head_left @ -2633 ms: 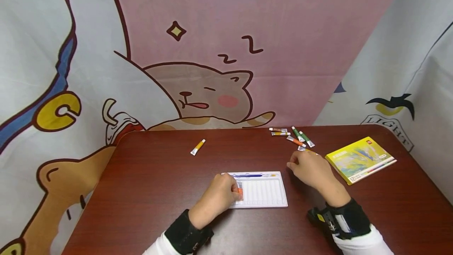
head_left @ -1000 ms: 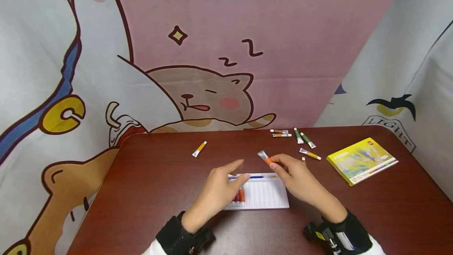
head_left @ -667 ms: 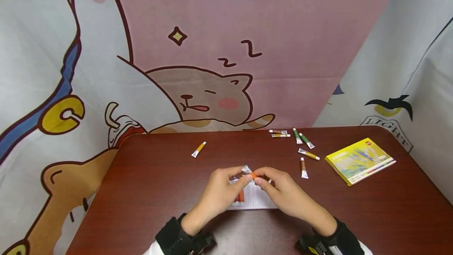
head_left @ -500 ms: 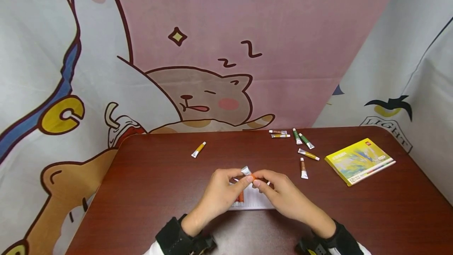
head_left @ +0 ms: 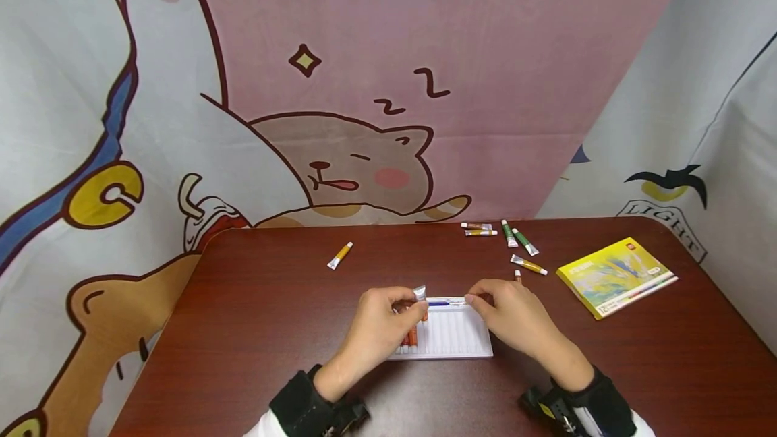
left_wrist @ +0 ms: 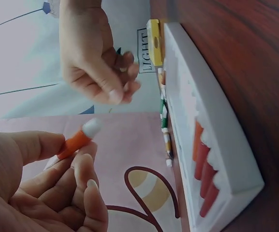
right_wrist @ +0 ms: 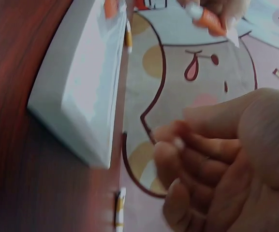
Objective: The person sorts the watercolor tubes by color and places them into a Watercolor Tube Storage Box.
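My left hand [head_left: 373, 332] pinches an orange paint tube [left_wrist: 75, 144] between thumb and fingers. The tube stands nearly upright above the left part of a white plastic tray [head_left: 458, 336], its silver crimped end up and white cap down. Several red and orange paint tubes [left_wrist: 208, 181] lie side by side in the tray's left slots, partly covered by that hand in the head view. Along the tray's far groove lies a blue-handled paintbrush [head_left: 446, 303]. Beyond the tray's right edge hovers my right hand [head_left: 519, 315], fingers loosely bent and holding nothing.
A yellow paint box [head_left: 618, 277] lies on the right of the brown table [head_left: 255, 329]. Green tubes [head_left: 508, 233], a yellow tube [head_left: 528, 264] and others are scattered toward the back. One yellow tube [head_left: 340, 255] lies alone behind the left hand.
The right hand brought the orange tube to the left hand, both held it, then the right hand let go and moved right. The tube turned more upright in the left hand.
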Tool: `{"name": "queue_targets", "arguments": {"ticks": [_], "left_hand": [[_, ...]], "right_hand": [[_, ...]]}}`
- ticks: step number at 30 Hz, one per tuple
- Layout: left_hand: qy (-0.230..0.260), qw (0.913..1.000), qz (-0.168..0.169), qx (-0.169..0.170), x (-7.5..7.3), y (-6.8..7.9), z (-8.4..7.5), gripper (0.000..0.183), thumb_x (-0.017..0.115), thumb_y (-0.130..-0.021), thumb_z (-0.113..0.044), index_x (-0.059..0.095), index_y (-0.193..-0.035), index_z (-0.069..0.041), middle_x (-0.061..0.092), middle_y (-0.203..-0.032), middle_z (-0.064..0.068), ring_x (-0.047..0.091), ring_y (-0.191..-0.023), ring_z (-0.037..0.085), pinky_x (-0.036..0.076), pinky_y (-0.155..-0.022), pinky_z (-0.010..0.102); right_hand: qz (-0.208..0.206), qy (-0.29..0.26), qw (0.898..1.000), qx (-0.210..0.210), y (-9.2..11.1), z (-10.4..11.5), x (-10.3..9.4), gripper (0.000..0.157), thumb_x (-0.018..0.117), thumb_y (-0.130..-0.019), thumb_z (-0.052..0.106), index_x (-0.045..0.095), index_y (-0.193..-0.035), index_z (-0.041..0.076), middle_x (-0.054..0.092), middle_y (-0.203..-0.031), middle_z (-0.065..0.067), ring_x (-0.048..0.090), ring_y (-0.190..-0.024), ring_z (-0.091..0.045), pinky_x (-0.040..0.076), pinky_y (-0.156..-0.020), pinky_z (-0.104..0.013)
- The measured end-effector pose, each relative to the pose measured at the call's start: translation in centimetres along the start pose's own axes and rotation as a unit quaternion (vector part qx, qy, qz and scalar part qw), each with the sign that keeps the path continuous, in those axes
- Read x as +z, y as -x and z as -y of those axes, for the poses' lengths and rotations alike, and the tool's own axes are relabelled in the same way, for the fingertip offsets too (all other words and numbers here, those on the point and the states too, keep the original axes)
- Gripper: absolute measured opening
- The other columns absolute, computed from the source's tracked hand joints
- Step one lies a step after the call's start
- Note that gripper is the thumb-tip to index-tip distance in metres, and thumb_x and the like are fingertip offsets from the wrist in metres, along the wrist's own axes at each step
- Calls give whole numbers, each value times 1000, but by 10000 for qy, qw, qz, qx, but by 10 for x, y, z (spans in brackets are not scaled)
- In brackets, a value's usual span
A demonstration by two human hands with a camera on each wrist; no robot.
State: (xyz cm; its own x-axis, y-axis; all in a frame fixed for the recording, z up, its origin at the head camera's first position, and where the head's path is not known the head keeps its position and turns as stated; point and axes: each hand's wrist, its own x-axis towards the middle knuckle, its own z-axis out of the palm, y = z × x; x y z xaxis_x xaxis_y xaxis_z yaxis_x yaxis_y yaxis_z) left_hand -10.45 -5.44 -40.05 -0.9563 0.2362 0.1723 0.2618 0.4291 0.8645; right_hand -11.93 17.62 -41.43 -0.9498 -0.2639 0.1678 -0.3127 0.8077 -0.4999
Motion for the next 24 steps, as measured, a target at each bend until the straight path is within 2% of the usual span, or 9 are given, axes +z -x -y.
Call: {"name": "queue_targets", "arguments": {"ticks": [1, 2, 7, 11, 15, 20, 24], "left_hand": [[-12, 10000, 10, -5, 0, 0, 2, 6, 68, -84, -17, 71, -78, -18, 64, -66, -8, 52, -54, 8, 40, -45, 21], [2, 10000, 32, -11, 1, -1, 3, 6, 67, -84, -17, 70, -79, -17, 64, -65, -6, 51, -51, 7, 40, -43, 20], [27, 9997, 180, -164, 0, -3, 10, 10, 66, -85, -15, 70, -77, -11, 67, -60, 2, 51, -41, 7, 37, -39, 19], [-331, 9990, 162, -253, 1, -3, 13, 14, 66, -84, -18, 69, -71, -14, 65, -57, -1, 46, -41, 4, 32, -39, 19], [-790, 9961, 178, -363, 4, -2, 18, 17, 66, -81, -19, 67, -64, -20, 61, -51, -6, 41, -41, 2, 30, -38, 19], [-1326, 9899, 377, -319, 11, 2, 22, 25, 66, -76, -16, 59, -52, -23, 43, -44, -16, 35, -40, -1, 24, -37, 18], [-1646, 9847, 539, -197, 14, 3, 25, 37, 66, -74, -15, 49, -42, -24, 32, -40, -17, 30, -40, 0, 19, -37, 18]], "right_hand": [[127, 67, 9998, 141, 0, -3, -1, 4, 68, -85, 20, 69, -83, 18, 57, -62, 10, 43, -51, -8, 42, -50, -33], [263, 142, 9992, 279, 0, -5, -1, 4, 68, -85, 19, 69, -82, 17, 55, -59, 10, 41, -49, -8, 34, -44, -29], [923, 509, 9912, 795, 2, -10, -3, 14, 65, -83, 17, 65, -70, 17, 49, -52, 6, 40, -46, -11, 32, -43, -29], [1272, 703, 9848, 947, 5, -11, -4, 26, 67, -83, 21, 60, -58, 20, 46, -51, 6, 40, -46, -12, 30, -43, -29], [1498, 816, 9801, 1015, 6, -11, -3, 30, 69, -82, 27, 59, -55, 21, 47, -49, 6, 41, -45, -12, 30, -43, -29], [1687, 846, 9766, 1030, 6, -12, 0, 31, 70, -82, 29, 59, -54, 23, 47, -49, 6, 41, -45, -12, 30, -43, -29], [1735, 892, 9750, 1059, 5, -13, 1, 32, 70, -82, 29, 58, -53, 23, 46, -48, 6, 41, -45, -12, 30, -43, -29]]}}
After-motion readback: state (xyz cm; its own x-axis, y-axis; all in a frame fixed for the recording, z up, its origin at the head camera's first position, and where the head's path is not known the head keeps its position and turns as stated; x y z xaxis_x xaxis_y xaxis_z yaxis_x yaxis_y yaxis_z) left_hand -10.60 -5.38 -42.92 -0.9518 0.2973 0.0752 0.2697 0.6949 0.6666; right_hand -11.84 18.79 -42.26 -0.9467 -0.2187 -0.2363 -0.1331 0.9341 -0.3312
